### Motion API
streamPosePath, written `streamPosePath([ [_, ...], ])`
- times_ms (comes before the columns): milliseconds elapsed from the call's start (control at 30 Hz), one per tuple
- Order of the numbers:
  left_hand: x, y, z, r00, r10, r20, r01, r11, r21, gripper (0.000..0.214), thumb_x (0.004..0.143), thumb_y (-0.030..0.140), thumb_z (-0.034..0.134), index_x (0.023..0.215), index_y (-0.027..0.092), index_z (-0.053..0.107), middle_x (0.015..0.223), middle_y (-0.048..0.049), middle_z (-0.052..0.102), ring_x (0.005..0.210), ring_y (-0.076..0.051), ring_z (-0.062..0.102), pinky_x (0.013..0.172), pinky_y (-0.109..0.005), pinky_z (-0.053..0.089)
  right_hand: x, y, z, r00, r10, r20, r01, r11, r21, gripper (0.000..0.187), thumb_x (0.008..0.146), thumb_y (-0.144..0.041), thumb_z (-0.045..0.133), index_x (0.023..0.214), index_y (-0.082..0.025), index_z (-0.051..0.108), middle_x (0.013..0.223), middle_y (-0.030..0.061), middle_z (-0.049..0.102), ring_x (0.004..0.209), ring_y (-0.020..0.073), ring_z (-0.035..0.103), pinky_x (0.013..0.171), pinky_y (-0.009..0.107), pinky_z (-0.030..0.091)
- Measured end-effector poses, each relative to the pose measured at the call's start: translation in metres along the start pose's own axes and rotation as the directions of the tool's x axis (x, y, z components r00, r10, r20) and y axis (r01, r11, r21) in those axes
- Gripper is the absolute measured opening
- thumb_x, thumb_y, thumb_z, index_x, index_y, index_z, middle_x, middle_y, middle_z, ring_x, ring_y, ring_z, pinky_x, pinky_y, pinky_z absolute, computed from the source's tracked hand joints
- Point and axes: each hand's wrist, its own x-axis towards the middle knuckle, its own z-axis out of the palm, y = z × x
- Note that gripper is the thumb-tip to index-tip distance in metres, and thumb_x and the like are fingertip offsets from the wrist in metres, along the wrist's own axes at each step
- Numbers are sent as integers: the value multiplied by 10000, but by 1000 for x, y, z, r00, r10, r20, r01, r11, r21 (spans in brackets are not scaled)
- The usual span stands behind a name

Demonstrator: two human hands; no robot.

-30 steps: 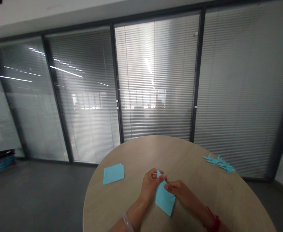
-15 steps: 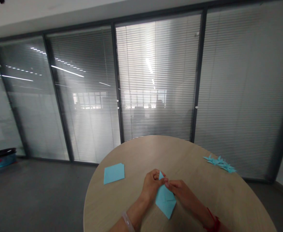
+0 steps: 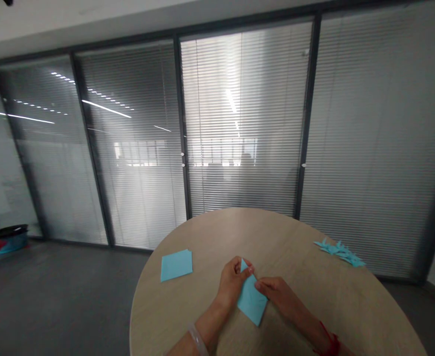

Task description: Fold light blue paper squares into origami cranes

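Hands work a piece of blue paper above the near part of a round table. The left hand, half curled, grips the paper near its pointed top, thumb across the front; the right hand, thumb and forefinger nearly closed, pinches its right edge lower down. Half a second earlier the two hands met near the tip; now a small gap parts them, and a dark crease line seen then at the paper's lower right no longer shows clearly. The sheets at left and the pile of small folded pieces at right lie as before.

The left fingertips are partly hidden behind the paper, and the right hand's other fingers are tucked out of sight. Both forearms, one with a clear band, the other with a red bracelet, are cut off by the lower edge. Single pieces in the pile are hard to make out.

Pale wood grain marks the table, whose near side runs out of view. Beyond stand dark-framed glass panels with lowered blinds, a gray floor and, far left, tubs partly cropped.
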Motion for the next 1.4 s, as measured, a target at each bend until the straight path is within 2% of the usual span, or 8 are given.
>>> streamPosePath([
  [233,-2,5,-2,999,11,-33,-12,1000,-14,255,610,370,735,702,157,629,594,12,557,541,-119,489,515,-218,361,-2,-4,-1,998,-1,-55,-5,993,-117,475,832,-543,424,520,-185,399,522,-33,372,523,109,345,511,251,237],
  [433,-2,5,-2,995,53,-80,-51,998,35,236,616,349,722,733,162,638,603,20,539,569,-128,493,527,-218,367,1,-2,-2,999,43,0,-43,999,-30,466,801,-564,440,530,-184,431,512,-28,408,510,113,368,507,245,271],
  [633,1,5,-7,986,52,-156,-47,998,37,279,603,368,725,770,159,644,619,21,529,573,-129,490,524,-219,360,-3,-5,-4,996,89,-1,-89,996,10,453,800,-511,452,540,-160,572,543,41,612,526,162,544,538,257,391],
  [767,2,5,-8,987,49,-155,-45,999,29,307,576,383,751,764,160,656,608,22,525,575,-130,493,527,-219,359,-5,-10,-7,996,82,-19,-82,997,11,423,796,-462,464,502,-176,569,535,54,657,524,178,589,540,262,417],
  [1000,0,10,-7,983,44,-176,-46,999,-9,329,562,388,766,761,155,645,594,30,525,540,-120,508,508,-219,380,-3,-6,0,989,147,-33,-139,973,184,357,750,-478,477,554,-184,524,528,21,595,511,163,556,535,264,415],
  [1200,-2,12,-2,996,-74,-52,60,973,-222,478,515,414,804,856,172,572,612,22,600,504,-132,557,486,-235,432,-2,-3,-3,987,120,-108,-111,990,81,337,732,-428,489,495,-192,444,483,-15,470,507,133,463,528,249,356],
  [1300,-1,8,-3,997,-76,-26,67,969,-239,521,491,350,832,894,166,559,662,0,637,578,-151,598,544,-255,476,-2,-3,-6,987,113,-117,-98,987,125,349,747,-465,484,536,-188,469,519,-14,471,531,138,467,541,253,370],
  [1400,0,5,-5,998,-59,-22,52,969,-243,500,526,312,822,923,162,557,670,8,630,604,-143,599,573,-253,482,0,-3,-8,977,112,-181,-80,982,173,365,751,-507,488,585,-182,489,557,-15,468,555,137,462,542,248,381],
])
